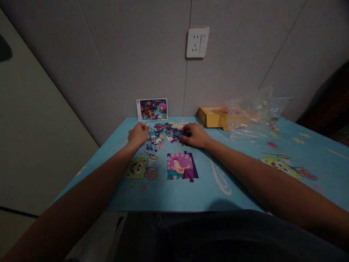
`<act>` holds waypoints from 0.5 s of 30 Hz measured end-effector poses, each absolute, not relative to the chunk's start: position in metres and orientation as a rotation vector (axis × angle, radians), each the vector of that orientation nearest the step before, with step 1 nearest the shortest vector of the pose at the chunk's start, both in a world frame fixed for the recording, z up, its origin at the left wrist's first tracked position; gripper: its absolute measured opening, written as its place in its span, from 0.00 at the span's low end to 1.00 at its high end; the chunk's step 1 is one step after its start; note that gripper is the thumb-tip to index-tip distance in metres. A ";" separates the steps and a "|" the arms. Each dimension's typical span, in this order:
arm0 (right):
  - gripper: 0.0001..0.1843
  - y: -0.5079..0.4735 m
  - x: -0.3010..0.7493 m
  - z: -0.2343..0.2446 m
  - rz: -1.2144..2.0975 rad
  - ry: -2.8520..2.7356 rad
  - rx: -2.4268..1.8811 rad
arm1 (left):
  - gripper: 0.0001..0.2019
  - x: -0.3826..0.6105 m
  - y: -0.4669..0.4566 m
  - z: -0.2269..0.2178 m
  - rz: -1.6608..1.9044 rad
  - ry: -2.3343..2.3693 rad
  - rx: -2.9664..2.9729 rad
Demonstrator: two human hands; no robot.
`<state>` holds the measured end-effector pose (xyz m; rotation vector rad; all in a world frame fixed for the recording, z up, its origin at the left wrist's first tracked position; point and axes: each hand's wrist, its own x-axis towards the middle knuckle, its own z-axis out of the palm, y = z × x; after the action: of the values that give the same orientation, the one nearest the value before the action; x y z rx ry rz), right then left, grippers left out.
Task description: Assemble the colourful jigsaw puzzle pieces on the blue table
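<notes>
Loose jigsaw puzzle pieces (157,139) lie in a heap toward the back of the table, between my two hands. My left hand (138,134) rests at the heap's left edge with its fingers curled closed; whatever they hold is hidden. At the right edge of the heap, my right hand (196,134) is closed, with a dark blue puzzle piece (179,133) at its fingertips. Nearer to me lies a joined section of puzzle (181,165), showing a pale figure on a purple and pink ground. A picture card (152,110) of a colourful scene leans upright against the wall.
A yellow box (214,118) stands at the back right, partly covered by a clear plastic bag (251,116). The blue table (152,202) has printed cartoon figures and meets the grey wall. A white socket (197,43) is set in the wall.
</notes>
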<state>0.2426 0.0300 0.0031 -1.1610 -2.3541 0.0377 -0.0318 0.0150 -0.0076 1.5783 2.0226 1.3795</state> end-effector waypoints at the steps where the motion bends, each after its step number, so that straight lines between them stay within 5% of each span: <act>1: 0.17 0.031 0.243 0.003 0.032 -2.320 -1.157 | 0.08 -0.031 0.015 -0.007 1.366 2.066 1.556; 10: 0.12 0.035 0.246 0.004 0.014 -2.142 -0.973 | 0.17 -0.022 0.006 0.002 1.173 2.334 1.509; 15: 0.14 0.026 0.244 0.012 -0.008 -2.207 -0.794 | 0.25 -0.010 -0.008 0.012 1.361 1.870 2.025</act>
<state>0.2443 0.0257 0.0121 -0.7943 -2.2072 -0.0081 -0.0097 -0.0082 0.0123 2.0252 1.8703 1.3608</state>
